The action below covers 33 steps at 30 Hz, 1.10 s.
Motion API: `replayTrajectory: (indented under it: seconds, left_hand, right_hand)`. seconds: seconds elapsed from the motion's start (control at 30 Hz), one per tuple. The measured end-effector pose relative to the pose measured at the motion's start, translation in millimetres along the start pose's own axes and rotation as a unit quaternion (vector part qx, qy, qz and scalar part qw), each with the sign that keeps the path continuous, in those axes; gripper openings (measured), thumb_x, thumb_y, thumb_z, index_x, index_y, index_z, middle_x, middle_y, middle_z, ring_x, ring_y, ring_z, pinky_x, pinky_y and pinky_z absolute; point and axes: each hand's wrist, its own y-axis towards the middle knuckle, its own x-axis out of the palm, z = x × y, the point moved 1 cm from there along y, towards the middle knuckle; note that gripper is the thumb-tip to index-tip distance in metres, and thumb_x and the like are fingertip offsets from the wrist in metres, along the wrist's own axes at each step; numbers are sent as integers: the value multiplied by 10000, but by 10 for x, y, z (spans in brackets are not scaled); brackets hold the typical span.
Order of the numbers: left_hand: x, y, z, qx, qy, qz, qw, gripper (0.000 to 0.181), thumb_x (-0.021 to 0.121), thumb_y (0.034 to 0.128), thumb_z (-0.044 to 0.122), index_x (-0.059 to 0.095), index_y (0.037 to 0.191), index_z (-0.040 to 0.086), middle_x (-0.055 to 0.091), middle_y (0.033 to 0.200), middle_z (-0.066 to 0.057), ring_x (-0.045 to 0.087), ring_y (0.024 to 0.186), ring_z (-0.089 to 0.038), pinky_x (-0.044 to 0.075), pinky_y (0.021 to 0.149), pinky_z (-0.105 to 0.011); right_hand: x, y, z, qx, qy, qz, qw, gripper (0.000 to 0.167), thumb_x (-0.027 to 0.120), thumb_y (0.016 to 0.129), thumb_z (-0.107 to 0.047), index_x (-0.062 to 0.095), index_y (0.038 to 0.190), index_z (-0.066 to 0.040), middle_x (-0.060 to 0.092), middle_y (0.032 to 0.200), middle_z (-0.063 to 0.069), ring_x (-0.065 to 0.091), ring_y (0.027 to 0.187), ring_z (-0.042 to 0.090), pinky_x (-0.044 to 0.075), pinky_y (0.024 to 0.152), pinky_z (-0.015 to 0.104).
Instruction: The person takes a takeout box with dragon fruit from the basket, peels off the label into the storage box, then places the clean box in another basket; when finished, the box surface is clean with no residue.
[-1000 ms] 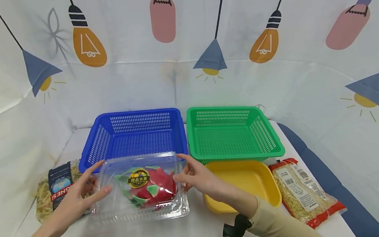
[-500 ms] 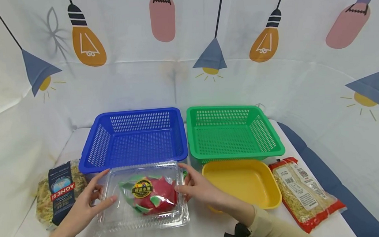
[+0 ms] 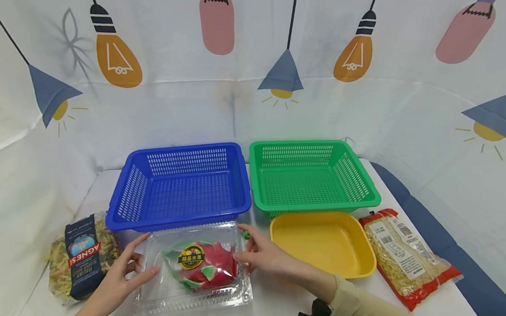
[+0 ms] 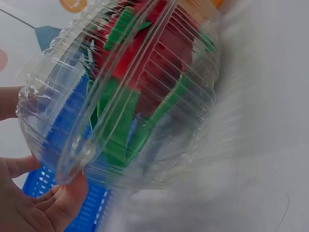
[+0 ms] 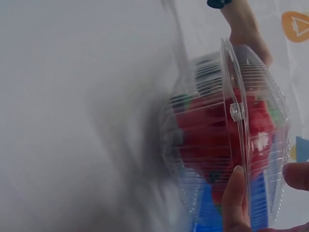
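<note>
A clear plastic clamshell box (image 3: 227, 297) lies low over the front of the table, with its lid down. Inside is a red dragon fruit (image 3: 219, 263) with green scales, seen through the lid behind a black and gold sticker (image 3: 191, 257). My left hand (image 3: 119, 281) holds the box's left side, thumb near the lid and fingers at the far corner. At the right side, my right hand (image 3: 266, 252) grips the rim between thumb and fingers. Both wrist views show the box (image 4: 159, 159) beside or just above the white cloth; contact with it is unclear.
Behind the box stand a blue basket (image 3: 187, 219) and a green basket (image 3: 315, 207). A yellow tub (image 3: 325, 246) sits right of my right hand. An Agnesi pasta bag (image 3: 83, 258) lies at left, a red-edged bag of small pale pieces (image 3: 407, 257) at right.
Both hands have brought the box down and toward the front of the table, away from the blue basket. More of the pasta bag shows now. The baskets have not moved.
</note>
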Motion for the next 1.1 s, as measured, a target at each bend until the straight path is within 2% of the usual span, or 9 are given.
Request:
replayTrajectory:
  seconds: [0.23,0.4,0.6,0.67,0.77,0.83,1.0,1.1]
  left_hand:
    - [34,79,-46,-88,276,77,9995,758,658,972,245,216,1579,138,392,905,-66,404,704,-91,340,552,-303]
    - [51,130,-54,-232,471,81,9986,756,642,981,336,216,1574,142,408,944,-84,437,756,-112,369,588,-294]
    - [47,184,-64,-376,340,-6,9987,777,640,977,385,195,1574,161,399,941,-89,432,776,-132,382,601,-297]
    - [46,186,-71,-383,241,-77,9989,785,642,977,374,177,1574,164,385,912,-79,419,758,-130,376,588,-299]
    - [42,192,-78,-470,168,-202,9986,797,640,979,362,146,1576,174,365,871,-61,404,747,-135,371,577,-298]
    - [40,192,-86,-533,189,-308,9979,812,631,983,359,119,1587,177,358,858,-54,399,754,-145,370,580,-296]
    - [29,196,-105,-670,222,-579,9958,852,606,998,344,36,1613,193,348,873,-55,387,759,-167,372,580,-292]
    - [27,202,-110,-626,170,-615,9960,853,600,1002,327,22,1617,196,343,867,-51,383,744,-161,376,571,-289]
  right_hand:
    - [-2,57,48,83,-111,96,9999,780,676,940,-161,241,1586,-116,549,947,118,546,826,201,572,718,392]
    - [3,92,80,130,-194,118,9997,748,663,958,-183,255,1582,-121,544,939,115,549,839,211,567,725,371]
    - [6,98,97,89,-265,71,9996,740,644,973,-195,239,1590,-140,543,960,120,564,838,213,566,732,382]
    - [14,92,98,41,-572,156,9982,732,645,973,-229,255,1587,-152,515,1036,135,562,889,218,558,738,368]
    - [30,76,84,-120,-1297,412,9906,718,643,969,-292,291,1574,-135,435,1193,154,543,934,209,532,759,336]
    - [46,55,46,-344,-1857,722,9793,718,651,955,-321,331,1553,-86,374,1253,152,518,994,209,510,799,324]
    - [127,32,-106,-1261,-2559,1232,9505,510,659,938,-213,528,1400,-42,443,1169,114,447,1023,201,447,834,295]
    - [204,75,-201,-1478,-2497,1016,9516,409,662,925,-138,599,1319,-48,506,1090,117,510,955,201,454,780,233]
